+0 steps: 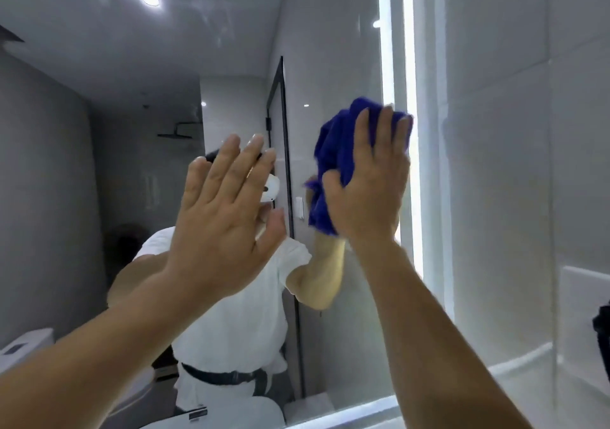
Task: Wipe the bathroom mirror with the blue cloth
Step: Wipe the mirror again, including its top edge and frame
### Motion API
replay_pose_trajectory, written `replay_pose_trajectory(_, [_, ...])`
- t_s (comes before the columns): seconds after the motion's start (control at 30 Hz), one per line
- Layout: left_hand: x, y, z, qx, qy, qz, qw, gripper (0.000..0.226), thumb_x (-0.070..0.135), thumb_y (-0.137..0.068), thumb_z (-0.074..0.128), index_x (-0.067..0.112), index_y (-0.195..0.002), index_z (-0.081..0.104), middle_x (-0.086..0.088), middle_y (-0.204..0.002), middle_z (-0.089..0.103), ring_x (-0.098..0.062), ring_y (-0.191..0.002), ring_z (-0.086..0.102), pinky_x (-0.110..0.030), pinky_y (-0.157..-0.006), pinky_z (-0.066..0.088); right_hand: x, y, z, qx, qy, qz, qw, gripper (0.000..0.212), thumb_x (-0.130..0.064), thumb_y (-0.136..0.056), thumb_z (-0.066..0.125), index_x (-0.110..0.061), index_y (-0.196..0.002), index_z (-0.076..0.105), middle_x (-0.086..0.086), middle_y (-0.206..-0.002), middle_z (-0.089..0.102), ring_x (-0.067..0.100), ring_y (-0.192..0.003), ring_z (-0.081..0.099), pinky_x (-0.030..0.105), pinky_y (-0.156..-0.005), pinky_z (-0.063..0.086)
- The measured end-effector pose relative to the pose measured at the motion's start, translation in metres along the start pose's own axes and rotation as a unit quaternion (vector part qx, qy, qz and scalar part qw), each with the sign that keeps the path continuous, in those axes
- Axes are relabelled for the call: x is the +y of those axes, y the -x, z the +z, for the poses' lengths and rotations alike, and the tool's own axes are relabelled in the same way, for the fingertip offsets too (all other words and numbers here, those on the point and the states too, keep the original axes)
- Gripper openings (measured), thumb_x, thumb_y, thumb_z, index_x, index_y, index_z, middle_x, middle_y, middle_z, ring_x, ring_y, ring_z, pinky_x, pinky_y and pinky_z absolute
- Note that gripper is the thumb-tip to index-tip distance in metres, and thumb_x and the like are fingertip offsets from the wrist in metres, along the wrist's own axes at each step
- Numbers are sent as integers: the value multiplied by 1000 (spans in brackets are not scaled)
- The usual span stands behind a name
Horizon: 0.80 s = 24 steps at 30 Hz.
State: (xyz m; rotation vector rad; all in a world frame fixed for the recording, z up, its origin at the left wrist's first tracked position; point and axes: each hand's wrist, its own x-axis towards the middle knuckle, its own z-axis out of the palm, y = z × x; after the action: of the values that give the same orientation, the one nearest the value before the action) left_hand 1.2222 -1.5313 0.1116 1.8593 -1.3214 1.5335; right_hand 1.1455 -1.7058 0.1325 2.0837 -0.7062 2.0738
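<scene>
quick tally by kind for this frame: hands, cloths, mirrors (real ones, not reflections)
Hands: 2, the left hand flat with fingers spread, the right hand pressing the cloth
Cloths: 1, the blue cloth
Mirrors: 1, the mirror
Total: 4

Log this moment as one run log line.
right hand: presses blue cloth on mirror near lit right edge | left hand: open, flat at mirror
</scene>
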Motion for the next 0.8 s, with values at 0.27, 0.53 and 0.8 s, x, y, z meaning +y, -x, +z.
replay_pose_trajectory(0.27, [-3,-13,-33,-7,-32,11,999,62,41,-98,25,15,-154,13,-1,-164,6,-15,-151,-6,-43,-122,-4,56,153,-2,-94,-48,-56,993,71,-40,-89,48,-13,-150,26,9,-160,17,34,-146,13,59,-108,32])
replay_pose_trajectory(0.53, [-25,-43,-45,-9,-37,5,999,65,47,-97,21,20,-155,9,4,-164,2,-10,-149,-12,-38,-121,-8,7,-63,-13,-15,-16,41,999,73,-26,-84,52,-13,-150,23,13,-159,14,36,-145,6,49,-112,26])
replay_pose_trajectory(0.8, [-13,-64,-41,18,-35,33,999,65,51,-95,11,22,-152,0,3,-164,0,-10,-149,-14,-35,-120,-10,2,-31,-9,-20,-53,-9,998,70,-28,-85,50,-17,-149,25,8,-157,20,31,-141,23,49,-107,35])
